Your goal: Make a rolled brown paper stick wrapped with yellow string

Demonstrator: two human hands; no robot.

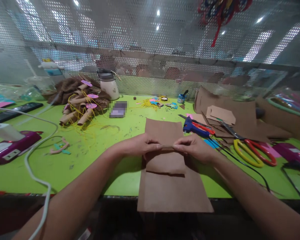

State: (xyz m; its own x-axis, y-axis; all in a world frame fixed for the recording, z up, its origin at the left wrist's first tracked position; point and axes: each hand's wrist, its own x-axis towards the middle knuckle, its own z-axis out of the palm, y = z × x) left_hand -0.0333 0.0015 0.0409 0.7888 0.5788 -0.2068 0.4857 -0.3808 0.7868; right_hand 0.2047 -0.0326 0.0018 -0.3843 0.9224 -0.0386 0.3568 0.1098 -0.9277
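Observation:
A sheet of brown kraft paper point(175, 193) lies in front of me, its near end sticking out past the table edge. On it is a smaller brown paper piece point(165, 163) with a narrow fold across it. My left hand point(146, 144) pinches the left part of this fold between thumb and fingers. At the fold's right part, my right hand point(193, 146) pinches it the same way, a short gap between the two thumbs. Beyond the hands, brown paper point(163, 130) stretches up the table. Whether these papers are one folded sheet or separate pieces, I cannot tell.
Right of the paper lie a blue glue gun point(196, 128), large scissors with red and yellow handles point(248, 151) and stacked brown paper point(242, 110). To the left are paper rolls with yellow string point(82, 106), a purple power strip point(15, 146) and a white cable point(27, 163).

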